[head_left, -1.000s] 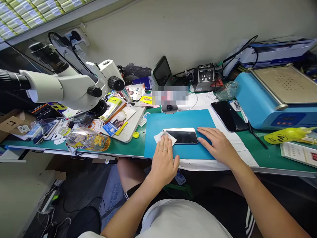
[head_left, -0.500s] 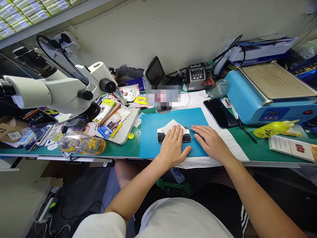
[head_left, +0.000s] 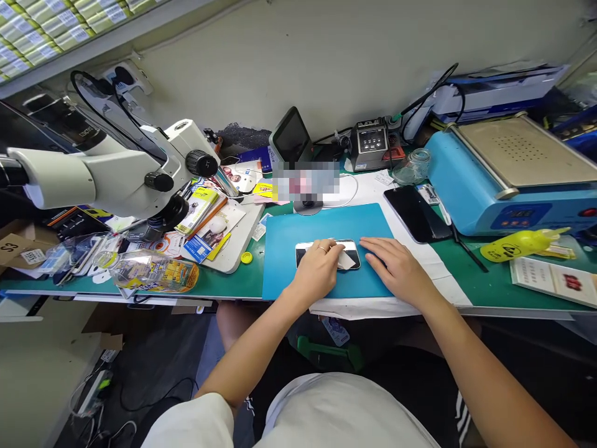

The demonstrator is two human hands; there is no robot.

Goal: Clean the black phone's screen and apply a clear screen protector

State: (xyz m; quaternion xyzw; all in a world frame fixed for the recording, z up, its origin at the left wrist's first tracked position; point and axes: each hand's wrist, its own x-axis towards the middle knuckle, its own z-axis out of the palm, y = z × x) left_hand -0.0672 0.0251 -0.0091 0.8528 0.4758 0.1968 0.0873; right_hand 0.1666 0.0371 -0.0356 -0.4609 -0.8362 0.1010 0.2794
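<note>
Containers: a glass jar (head_left: 416,165) stands at the back of the counter (head_left: 228,281); I cannot tell its contents. A clear plastic bottle (head_left: 150,271) with a yellow label lies on its side at the left, and a yellow cap (head_left: 247,256) lies apart from it on the green surface. A yellow squeeze bottle (head_left: 518,244) lies on its side at the right.

Surface and room: a blue mat (head_left: 284,246) covers the middle of the counter, with white paper under its near edge. The phone (head_left: 303,253) lies flat on the mat, screen up, long side toward me. A second dark phone (head_left: 413,213) rests just off the mat's right corner. A white microscope (head_left: 97,174) overhangs the cluttered left end, and a blue machine (head_left: 485,193) sits at the right. A plain wall runs behind.

Hands: the left grip (head_left: 319,270) rests on the phone, fingers bent and clenched on a white wipe (head_left: 347,261), pinning it to the screen. The right grip (head_left: 396,267) is released, palm down on the mat, fingertips just beside the phone's right end.
</note>
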